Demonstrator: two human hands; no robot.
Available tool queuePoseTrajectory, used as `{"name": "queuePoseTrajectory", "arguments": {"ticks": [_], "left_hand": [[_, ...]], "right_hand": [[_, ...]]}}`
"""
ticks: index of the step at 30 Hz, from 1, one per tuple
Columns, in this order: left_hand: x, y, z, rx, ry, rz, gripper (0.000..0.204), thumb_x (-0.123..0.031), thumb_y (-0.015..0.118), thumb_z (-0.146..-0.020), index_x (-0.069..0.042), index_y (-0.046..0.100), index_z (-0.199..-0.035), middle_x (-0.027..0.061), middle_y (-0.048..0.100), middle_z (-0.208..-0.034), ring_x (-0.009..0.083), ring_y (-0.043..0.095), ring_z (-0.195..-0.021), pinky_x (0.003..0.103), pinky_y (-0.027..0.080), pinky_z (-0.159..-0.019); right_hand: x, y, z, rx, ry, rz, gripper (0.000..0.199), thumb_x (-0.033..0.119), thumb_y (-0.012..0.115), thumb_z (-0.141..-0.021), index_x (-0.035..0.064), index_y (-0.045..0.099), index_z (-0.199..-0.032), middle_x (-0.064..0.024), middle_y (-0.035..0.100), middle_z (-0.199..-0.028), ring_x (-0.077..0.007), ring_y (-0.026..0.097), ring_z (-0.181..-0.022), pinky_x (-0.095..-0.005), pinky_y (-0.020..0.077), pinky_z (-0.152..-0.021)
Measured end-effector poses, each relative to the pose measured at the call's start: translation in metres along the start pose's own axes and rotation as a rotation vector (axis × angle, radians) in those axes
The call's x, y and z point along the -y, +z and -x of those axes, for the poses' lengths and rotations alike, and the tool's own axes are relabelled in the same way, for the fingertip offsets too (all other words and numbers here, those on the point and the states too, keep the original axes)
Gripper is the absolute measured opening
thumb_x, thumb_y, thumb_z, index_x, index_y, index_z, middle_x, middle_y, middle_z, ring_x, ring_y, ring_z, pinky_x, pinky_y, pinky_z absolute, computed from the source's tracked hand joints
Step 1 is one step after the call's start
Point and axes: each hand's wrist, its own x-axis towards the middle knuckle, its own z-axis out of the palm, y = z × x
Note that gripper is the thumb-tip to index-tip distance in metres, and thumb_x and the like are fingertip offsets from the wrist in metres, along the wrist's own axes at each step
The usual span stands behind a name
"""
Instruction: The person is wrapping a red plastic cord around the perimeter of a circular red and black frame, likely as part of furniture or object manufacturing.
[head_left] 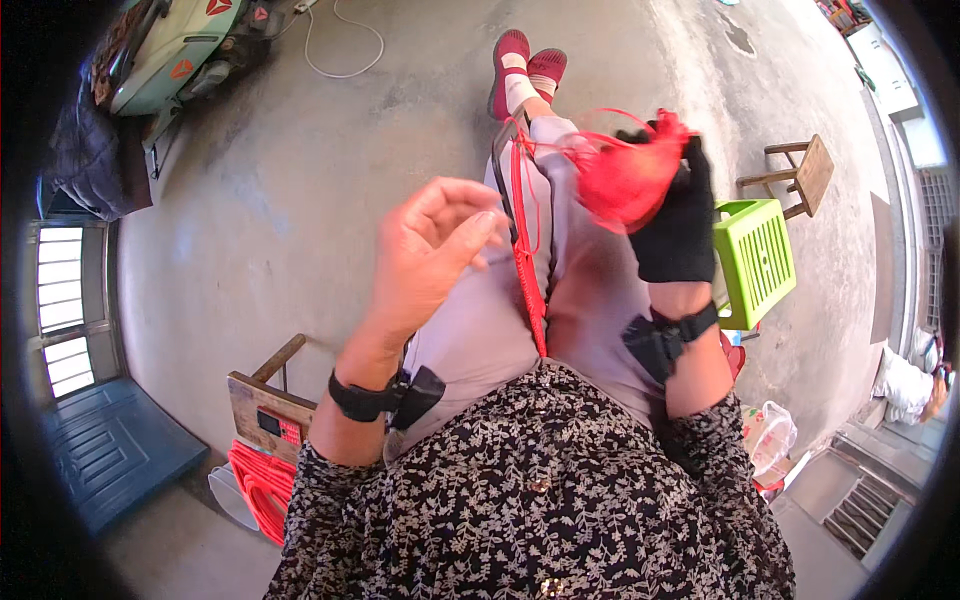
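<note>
My left hand (440, 240), bare, is raised over my left thigh, its fingers curled toward the thumb; whatever may be between them is too small to make out. A black glove covers my right hand (675, 225), which grips a bundle of red cord (635, 180), blurred by motion. Thin red strands run from the bundle toward a dark narrow frame (500, 165) standing between my legs. Tight red cord wrapping (526, 265) covers the side of this frame that reaches back to my lap. My right fingers are partly hidden behind the bundle.
A green plastic basket (755, 265) and a small wooden stool (805, 175) are to my right. At my left, a wooden stool (265, 405) bears a small dark device, beside hanks of red cord (262, 490). A green scooter (180, 65) stands far left.
</note>
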Motion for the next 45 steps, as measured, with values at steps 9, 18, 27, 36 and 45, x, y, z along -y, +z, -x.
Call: {"name": "queuePoseTrajectory", "arguments": {"ticks": [9,18,27,36,45], "left_hand": [[0.021,-0.002,0.028,0.379,-0.325,1.519,0.04,-0.038,0.05,-0.094,-0.002,0.052,-0.109,0.0124,0.054,-0.111,0.0181,0.052,-0.089,0.024,0.044,-0.056],[0.032,-0.044,0.113,0.022,-0.608,0.87,0.03,-0.028,0.05,-0.096,0.0,0.055,-0.107,0.0033,0.05,-0.067,0.0117,0.044,-0.054,0.023,0.035,-0.045],[0.016,-0.044,0.116,0.286,-0.553,0.812,0.019,-0.014,0.053,-0.094,0.002,0.058,-0.103,0.0019,0.056,-0.065,0.0079,0.05,-0.053,0.021,0.038,-0.043],[0.021,0.015,0.027,0.023,-0.303,0.365,0.031,-0.014,0.061,-0.09,0.0,0.056,-0.117,0.0067,0.063,-0.098,0.0103,0.061,-0.081,0.021,0.05,-0.062],[0.036,0.026,0.02,-0.044,-0.31,0.16,0.017,-0.015,0.064,-0.088,-0.002,0.062,-0.1,-0.0078,0.053,-0.069,-0.0008,0.04,-0.052,0.016,0.031,-0.045]], "right_hand": [[0.092,0.008,0.066,0.24,0.854,-0.742,0.043,0.027,0.066,-0.085,-0.0024,0.055,-0.115,-0.0089,0.065,-0.098,-0.0188,0.063,-0.089,-0.0299,0.0505,-0.079],[0.025,0.019,0.054,0.364,1.083,-0.251,0.03,0.025,0.063,-0.089,0.0014,0.06,-0.107,-0.0006,0.062,-0.079,-0.0074,0.057,-0.067,-0.0223,0.0473,-0.061],[0.03,0.026,0.05,0.3,1.024,-0.159,0.028,0.024,0.065,-0.087,0.002,0.062,-0.103,0.0004,0.061,-0.078,-0.0073,0.057,-0.068,-0.0227,0.0469,-0.062],[0.013,0.034,0.049,0.262,0.861,-0.005,0.029,0.02,0.068,-0.084,-0.0001,0.062,-0.104,-0.0037,0.065,-0.088,-0.009,0.059,-0.079,-0.0249,0.0484,-0.071],[0.021,0.026,0.051,0.298,0.972,-0.075,0.03,0.02,0.067,-0.085,0.0001,0.061,-0.106,-0.0036,0.064,-0.09,-0.0083,0.058,-0.08,-0.0243,0.0485,-0.073]]}}
